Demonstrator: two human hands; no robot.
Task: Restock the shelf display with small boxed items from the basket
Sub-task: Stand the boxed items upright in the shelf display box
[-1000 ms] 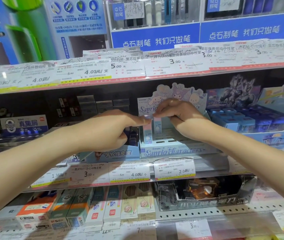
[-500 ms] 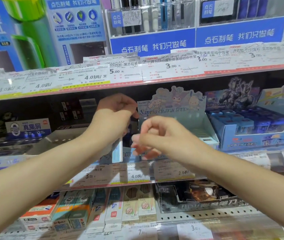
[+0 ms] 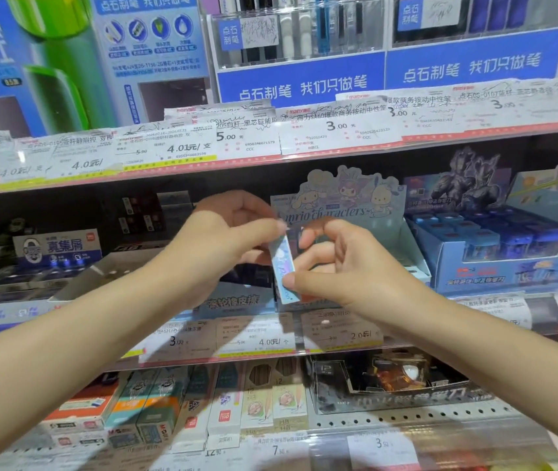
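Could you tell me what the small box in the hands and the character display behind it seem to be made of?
Small box: likely thin printed card with a glossy, slightly iridescent sheen. Character display: apparently die-cut printed cardboard, judging by its flat cut-out outline.

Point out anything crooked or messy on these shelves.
The white paper price tags along the top shelf edge overlap and sit at uneven heights, some scribbled over. The slim pastel blue box is tilted only because both hands hold it.
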